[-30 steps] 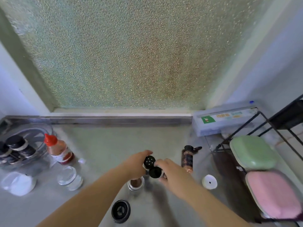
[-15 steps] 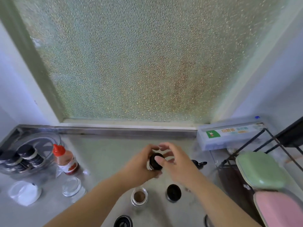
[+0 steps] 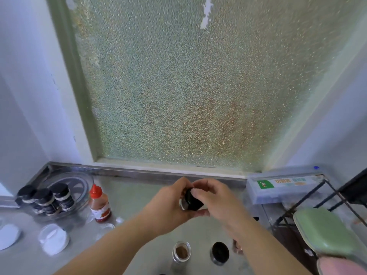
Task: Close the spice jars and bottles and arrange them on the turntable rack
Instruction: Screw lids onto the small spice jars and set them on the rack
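Note:
My left hand (image 3: 168,205) grips a small spice jar (image 3: 183,204) held up over the counter, mostly hidden by the fingers. My right hand (image 3: 214,197) is closed on the jar's black cap (image 3: 193,200), which sits on the jar's top. Below them on the counter stand an open jar of brown powder (image 3: 181,252) and a black-capped jar (image 3: 220,253). The clear turntable rack (image 3: 79,180) at the far left carries three black-lidded jars (image 3: 44,198). A red-capped sauce bottle (image 3: 99,204) stands beside the rack.
White lids (image 3: 54,239) (image 3: 8,236) lie on the counter at the left. A clear box with a green label (image 3: 282,185) sits at the back right by a black wire rack (image 3: 309,201). Green (image 3: 325,233) and pink (image 3: 341,266) pads rest at the right.
Both hands rose and moved toward the window with the jar. The right hand closed over the black cap. The view tilted upward.

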{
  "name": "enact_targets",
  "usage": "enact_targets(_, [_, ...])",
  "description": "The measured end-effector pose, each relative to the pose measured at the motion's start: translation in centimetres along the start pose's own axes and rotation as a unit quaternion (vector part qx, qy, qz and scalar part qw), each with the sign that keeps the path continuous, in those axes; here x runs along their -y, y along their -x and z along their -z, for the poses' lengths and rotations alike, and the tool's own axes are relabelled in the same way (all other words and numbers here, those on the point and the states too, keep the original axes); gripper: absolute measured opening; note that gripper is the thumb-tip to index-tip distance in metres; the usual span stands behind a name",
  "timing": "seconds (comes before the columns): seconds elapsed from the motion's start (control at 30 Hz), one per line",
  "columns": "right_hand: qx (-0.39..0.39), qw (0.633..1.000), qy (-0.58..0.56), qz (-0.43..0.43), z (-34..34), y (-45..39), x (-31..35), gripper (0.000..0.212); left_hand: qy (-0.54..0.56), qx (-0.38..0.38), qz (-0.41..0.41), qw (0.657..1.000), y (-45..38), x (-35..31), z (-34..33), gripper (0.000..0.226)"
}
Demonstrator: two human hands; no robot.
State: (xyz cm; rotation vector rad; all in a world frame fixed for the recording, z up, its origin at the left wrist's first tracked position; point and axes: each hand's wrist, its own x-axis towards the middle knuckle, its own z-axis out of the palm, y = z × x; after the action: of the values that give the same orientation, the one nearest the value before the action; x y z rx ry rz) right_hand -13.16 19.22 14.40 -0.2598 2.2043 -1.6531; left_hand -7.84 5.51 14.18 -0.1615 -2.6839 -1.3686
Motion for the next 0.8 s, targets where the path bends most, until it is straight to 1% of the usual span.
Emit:
enact_targets(0.07, [-0.023, 0.995, 0.077, 0.056, -0.2, 0.6, 0.5, 0.012, -0.007, -0.007, 0.013, 1.000, 0.2, 0.0, 0.6, 0.035])
enact_targets(0.13, [-0.016, 0.985, 0.135, 0.108, -0.4, 1.3, 1.6, 0.022, -0.006, -0.031, 0.025, 0.999, 0.3, -0.2, 1.5, 0.035])
enact_targets(0.2, [0.024, 0.980, 0.147, 0.134, -0.5, 1.8, 2.7, 0.032, -0.009, -0.044, 0.023, 0.999, 0.4, -0.6, 2.3, 0.036])
enact_targets(0.27, [0.054, 0.974, 0.168, 0.144, -0.5, 2.1, 3.5, 0.035, -0.018, -0.052, 0.020, 0.998, 0.7, -1.1, 3.0, 0.039])
enact_targets(0.33, [0.048, 0.968, 0.183, 0.166, -0.5, 2.2, 4.3, 0.032, -0.005, -0.070, 0.016, 0.997, 1.0, -1.4, 3.5, 0.041])
enact_targets(0.4, [0.032, 0.967, 0.165, 0.193, -0.5, 2.3, 5.1, 0.030, 0.032, -0.094, 0.014, 0.995, 1.4, -1.3, 3.8, 0.044])
enact_targets(0.47, [0.036, 0.971, 0.115, 0.208, -0.5, 2.3, 5.6, 0.028, 0.077, -0.123, 0.011, 0.989, 1.7, -1.0, 3.9, 0.046])
enact_targets(0.53, [0.043, 0.973, 0.072, 0.215, -0.5, 2.5, 5.9, 0.028, 0.100, -0.138, -0.007, 0.985, 1.9, -0.7, 4.1, 0.046])
enact_targets(0.6, [0.045, 0.972, 0.056, 0.225, -0.6, 2.5, 6.1, 0.028, 0.079, -0.128, -0.027, 0.988, 2.1, -0.5, 4.3, 0.049])
enact_targets(0.67, [0.049, 0.970, 0.056, 0.229, -0.8, 2.5, 6.0, 0.027, 0.030, -0.113, -0.033, 0.993, 2.2, -0.2, 4.5, 0.053])
enact_targets(0.73, [0.063, 0.970, 0.055, 0.226, -0.9, 2.6, 6.2, 0.026, 0.006, -0.098, -0.036, 0.995, 2.4, 0.0, 4.9, 0.050])
enact_targets(0.8, [0.084, 0.969, 0.082, 0.217, -0.5, 2.7, 6.5, 0.028, -0.011, -0.076, -0.042, 0.996, 2.6, 0.2, 5.5, 0.046])
